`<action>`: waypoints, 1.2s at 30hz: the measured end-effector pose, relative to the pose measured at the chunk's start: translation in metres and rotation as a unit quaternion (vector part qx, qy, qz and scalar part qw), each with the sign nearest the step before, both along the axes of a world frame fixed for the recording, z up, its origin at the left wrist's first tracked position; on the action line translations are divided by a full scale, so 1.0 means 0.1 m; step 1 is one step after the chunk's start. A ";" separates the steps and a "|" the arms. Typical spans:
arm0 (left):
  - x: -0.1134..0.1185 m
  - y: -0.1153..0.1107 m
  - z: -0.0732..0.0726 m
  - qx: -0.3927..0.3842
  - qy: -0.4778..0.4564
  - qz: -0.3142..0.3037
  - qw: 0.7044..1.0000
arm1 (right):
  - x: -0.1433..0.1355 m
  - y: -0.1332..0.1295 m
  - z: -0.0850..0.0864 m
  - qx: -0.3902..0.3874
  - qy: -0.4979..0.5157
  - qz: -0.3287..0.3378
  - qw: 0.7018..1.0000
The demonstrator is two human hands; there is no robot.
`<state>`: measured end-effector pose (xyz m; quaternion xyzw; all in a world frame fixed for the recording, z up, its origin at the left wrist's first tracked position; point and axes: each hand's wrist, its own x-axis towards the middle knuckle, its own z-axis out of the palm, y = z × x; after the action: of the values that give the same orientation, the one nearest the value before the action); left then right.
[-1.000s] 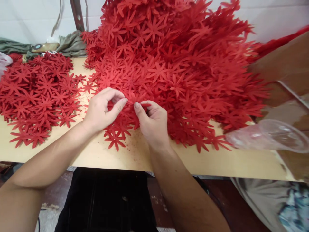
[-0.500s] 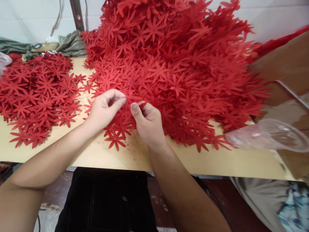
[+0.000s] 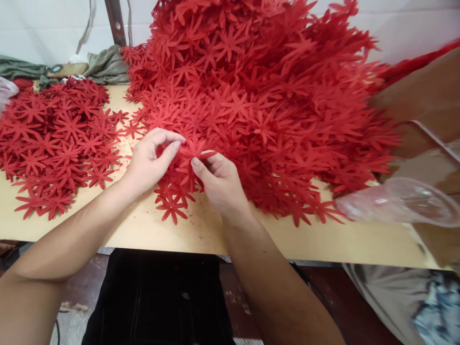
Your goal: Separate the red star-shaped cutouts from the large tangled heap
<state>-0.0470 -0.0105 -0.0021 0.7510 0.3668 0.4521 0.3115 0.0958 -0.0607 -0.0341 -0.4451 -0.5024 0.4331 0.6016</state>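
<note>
A red flower-shaped piece [image 3: 194, 152] is held between my two hands, its narrow petals spread. My left hand [image 3: 153, 155] pinches a petal at the piece's left side with thumb and forefinger. On the right side, my right hand [image 3: 217, 179] grips it between thumb and curled fingers. Behind and around both hands rises a large heap of similar red flower pieces [image 3: 251, 105]. A smaller, darker red pile [image 3: 61, 139] lies to the left.
The pale wooden table [image 3: 305, 239] has its front edge below my forearms. At the right are a clear plastic cup [image 3: 398, 201] and brown cardboard [image 3: 424, 115]. Green cloth [image 3: 108, 66] lies at the back left, near a metal post [image 3: 115, 21].
The held flower piece has turned its face toward the camera, showing more of its petals. My left hand has shifted slightly left and up; my right hand moved slightly left.
</note>
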 end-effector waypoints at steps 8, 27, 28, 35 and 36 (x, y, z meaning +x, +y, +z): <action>0.09 -0.12 -0.02 -0.116 -0.029 -0.076 0.990 | 0.02 0.00 -0.01 0.005 -0.018 -0.047 0.999; 0.10 0.09 -0.13 -0.106 -0.136 0.000 0.985 | 0.01 0.02 -0.07 0.030 0.008 -0.079 0.996; 0.08 0.12 -0.14 -0.097 -0.135 0.015 0.986 | 0.01 0.02 -0.07 0.030 0.005 -0.087 0.996; -0.02 0.22 -0.17 -0.041 -0.093 0.054 0.993 | 0.03 0.04 -0.09 0.025 0.017 -0.114 0.993; -0.02 0.22 -0.17 -0.038 -0.085 0.049 0.994 | 0.03 0.04 -0.09 0.028 0.015 -0.106 0.994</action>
<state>-0.0489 0.0112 -0.0196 0.6786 0.3919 0.5151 0.3473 0.0989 -0.0566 -0.0427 -0.4717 -0.4553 0.3596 0.6640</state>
